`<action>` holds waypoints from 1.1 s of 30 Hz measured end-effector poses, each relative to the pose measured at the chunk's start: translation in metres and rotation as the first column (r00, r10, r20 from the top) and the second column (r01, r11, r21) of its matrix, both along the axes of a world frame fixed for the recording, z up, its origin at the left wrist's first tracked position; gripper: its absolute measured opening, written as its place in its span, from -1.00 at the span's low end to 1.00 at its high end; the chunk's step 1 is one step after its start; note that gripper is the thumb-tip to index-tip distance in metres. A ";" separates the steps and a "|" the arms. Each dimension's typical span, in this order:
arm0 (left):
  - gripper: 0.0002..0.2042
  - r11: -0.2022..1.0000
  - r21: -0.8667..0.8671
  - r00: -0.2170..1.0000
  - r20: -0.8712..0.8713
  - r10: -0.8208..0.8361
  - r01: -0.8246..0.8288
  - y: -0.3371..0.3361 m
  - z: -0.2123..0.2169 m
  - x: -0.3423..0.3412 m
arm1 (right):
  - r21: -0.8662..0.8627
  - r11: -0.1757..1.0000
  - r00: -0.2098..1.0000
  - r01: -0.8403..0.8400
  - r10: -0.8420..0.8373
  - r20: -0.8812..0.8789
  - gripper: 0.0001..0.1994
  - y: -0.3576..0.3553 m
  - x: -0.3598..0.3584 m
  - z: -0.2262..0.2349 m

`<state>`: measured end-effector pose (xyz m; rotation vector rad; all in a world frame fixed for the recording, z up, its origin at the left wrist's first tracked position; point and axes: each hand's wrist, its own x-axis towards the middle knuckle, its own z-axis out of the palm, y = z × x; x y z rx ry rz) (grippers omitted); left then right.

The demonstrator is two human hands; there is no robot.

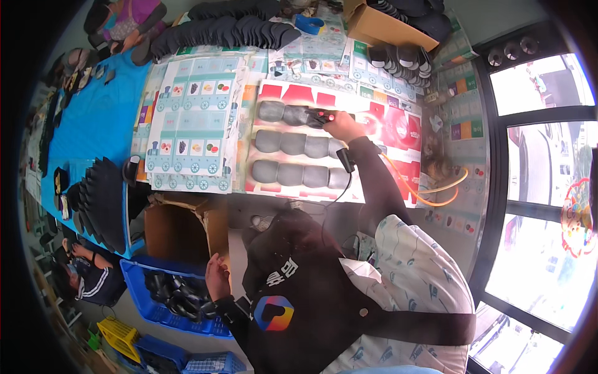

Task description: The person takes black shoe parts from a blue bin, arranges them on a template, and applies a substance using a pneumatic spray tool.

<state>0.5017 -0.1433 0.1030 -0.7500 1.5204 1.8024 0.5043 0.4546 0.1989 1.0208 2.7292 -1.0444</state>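
My right hand (344,126) reaches across the worktable and is closed around a dark tool with red tips (321,117), which looks like a spray gun; the fingers partly hide it. It is held over the right part of the farthest of three rows of grey, rounded, padded pieces (268,142), which lie on red-and-white printed sheets (294,93). An orange hose (430,202) curves beside my right forearm. My left hand (217,278) hangs below the table edge, empty, fingers loosely apart, near a cardboard box (215,227) and a blue crate (140,274) of black pieces.
Printed card sheets (193,115) are stacked left of the rows. Black curved pieces (227,32) line the table's far side, near a cardboard box (392,28). A blue-covered table (93,124) stands left, with co-workers (93,268) beside it. Windows (536,162) are on the right.
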 end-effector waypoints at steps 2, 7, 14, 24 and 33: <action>-0.67 1.000 -0.010 1.000 -0.009 -0.026 0.026 0.000 -0.002 0.002 | 0.009 1.000 1.000 -0.010 0.010 -0.013 -0.55 0.006 0.000 -0.025; -0.68 0.999 -0.024 0.998 -0.048 -0.046 0.044 0.005 0.004 0.012 | 0.128 0.989 0.995 -0.080 0.086 -0.044 -0.67 0.020 -0.007 -0.069; -0.71 0.999 0.023 0.998 -0.063 -0.020 0.022 0.002 0.004 0.023 | 0.105 0.986 0.980 -0.128 0.142 -0.140 -0.70 0.014 -0.011 -0.073; -0.69 0.999 0.022 0.999 -0.012 0.037 -0.036 0.010 0.003 0.027 | 0.174 0.976 0.978 -0.130 0.155 -0.142 -0.67 0.014 -0.023 -0.090; -0.69 0.997 0.044 0.998 0.011 0.068 -0.068 0.009 0.005 0.032 | 0.160 0.975 0.970 -0.153 0.179 -0.165 -0.67 0.012 -0.017 -0.087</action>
